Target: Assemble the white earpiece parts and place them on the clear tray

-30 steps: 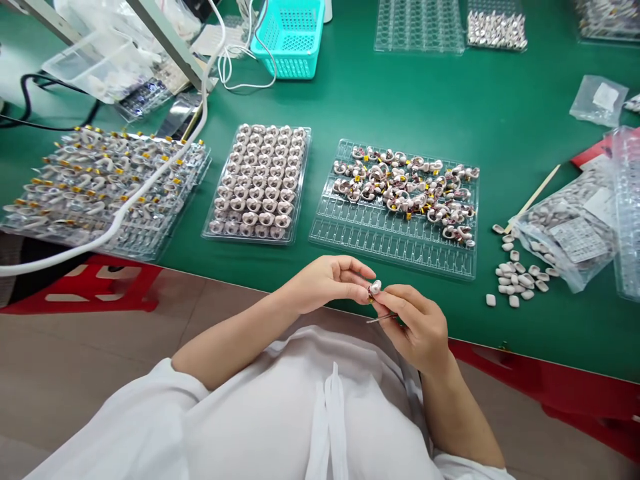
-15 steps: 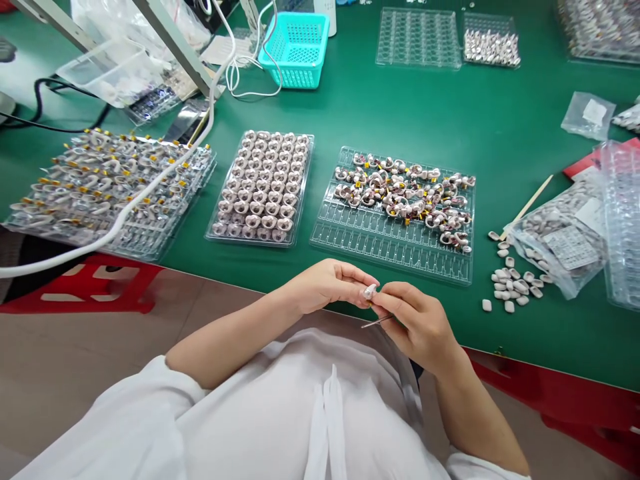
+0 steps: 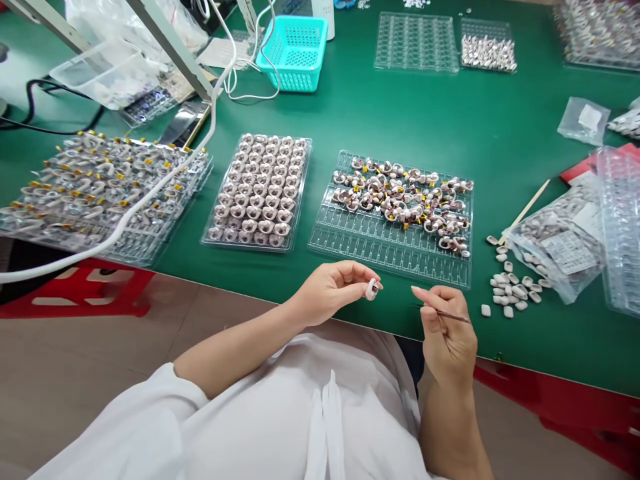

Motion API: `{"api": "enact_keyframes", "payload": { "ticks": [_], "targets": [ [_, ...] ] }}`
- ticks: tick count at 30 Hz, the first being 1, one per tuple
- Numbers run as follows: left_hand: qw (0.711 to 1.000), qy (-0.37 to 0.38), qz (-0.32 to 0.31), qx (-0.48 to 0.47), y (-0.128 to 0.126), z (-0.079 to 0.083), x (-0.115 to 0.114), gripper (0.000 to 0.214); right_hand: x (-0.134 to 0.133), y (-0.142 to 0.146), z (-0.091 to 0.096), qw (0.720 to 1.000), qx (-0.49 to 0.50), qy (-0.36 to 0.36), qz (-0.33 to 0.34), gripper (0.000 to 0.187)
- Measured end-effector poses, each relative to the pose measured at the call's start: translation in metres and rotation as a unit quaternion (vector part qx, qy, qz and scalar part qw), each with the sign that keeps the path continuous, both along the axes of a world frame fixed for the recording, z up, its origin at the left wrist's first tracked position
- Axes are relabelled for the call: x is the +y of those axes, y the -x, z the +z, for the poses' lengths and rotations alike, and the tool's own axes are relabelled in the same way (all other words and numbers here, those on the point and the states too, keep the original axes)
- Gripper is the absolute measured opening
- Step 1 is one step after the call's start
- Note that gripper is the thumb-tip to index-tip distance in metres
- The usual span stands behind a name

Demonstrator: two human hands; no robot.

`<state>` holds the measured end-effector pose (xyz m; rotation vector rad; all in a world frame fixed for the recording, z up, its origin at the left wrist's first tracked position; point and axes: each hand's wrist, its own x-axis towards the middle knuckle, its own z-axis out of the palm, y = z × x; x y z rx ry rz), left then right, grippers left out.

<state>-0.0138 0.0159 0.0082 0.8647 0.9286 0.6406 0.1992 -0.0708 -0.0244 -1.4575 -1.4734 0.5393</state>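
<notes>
My left hand (image 3: 333,290) pinches a small pale earpiece-like part (image 3: 371,289) between thumb and fingertips, just over the near table edge. My right hand (image 3: 447,330) sits a hand's width to the right, fingers curled round thin tweezers (image 3: 450,316) that point right. In front of both hands lies a clear slotted tray (image 3: 385,250) with a loose heap of pinkish parts with yellow tabs (image 3: 405,200) on its far half. A little pile of small white caps (image 3: 510,290) lies to the right of my right hand.
A clear tray of neat pink parts (image 3: 260,193) sits centre-left and a stacked tray of wired parts (image 3: 95,190) far left, crossed by a white cable (image 3: 150,190). Bags of parts (image 3: 560,243), a wooden stick (image 3: 523,213), a teal basket (image 3: 295,50) and more trays (image 3: 417,40) lie around.
My hands were together working on the small part. The right hand with the tweezers has now pulled away to the right, leaving the part in the left fingers alone.
</notes>
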Motion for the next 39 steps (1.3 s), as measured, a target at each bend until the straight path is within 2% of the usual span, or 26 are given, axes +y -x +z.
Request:
{"api": "enact_keyframes", "payload": {
  "ticks": [5, 11, 15, 23, 30, 34, 39],
  "targets": [
    [0.999, -0.032, 0.007, 0.017, 0.001, -0.005, -0.004, 0.021, -0.008, -0.012, 0.011, 0.999, -0.038, 0.024, 0.011, 0.022],
    [0.991, -0.118, 0.018, 0.064, -0.001, -0.007, -0.01, 0.021, -0.018, 0.012, 0.015, 0.987, 0.162, -0.017, 0.014, 0.032],
    [0.985, -0.148, 0.018, 0.085, -0.004, -0.004, -0.013, 0.021, -0.015, 0.029, 0.012, 0.976, 0.214, -0.047, 0.015, 0.032],
    [0.983, -0.161, 0.024, 0.08, -0.005, -0.004, -0.015, 0.02, -0.01, 0.031, 0.007, 0.977, 0.207, -0.055, 0.018, 0.032],
    [0.982, -0.166, 0.021, 0.087, -0.004, -0.004, -0.014, 0.02, -0.009, 0.035, 0.006, 0.974, 0.224, -0.03, 0.008, 0.027],
    [0.98, -0.173, 0.024, 0.091, -0.003, -0.004, -0.014, 0.02, -0.005, 0.038, 0.006, 0.961, 0.277, -0.015, 0.0, 0.019],
    [0.983, -0.165, 0.026, 0.082, -0.001, -0.007, -0.014, 0.02, 0.0, 0.039, 0.005, 0.931, 0.365, 0.017, 0.01, 0.012]
  ]
}}
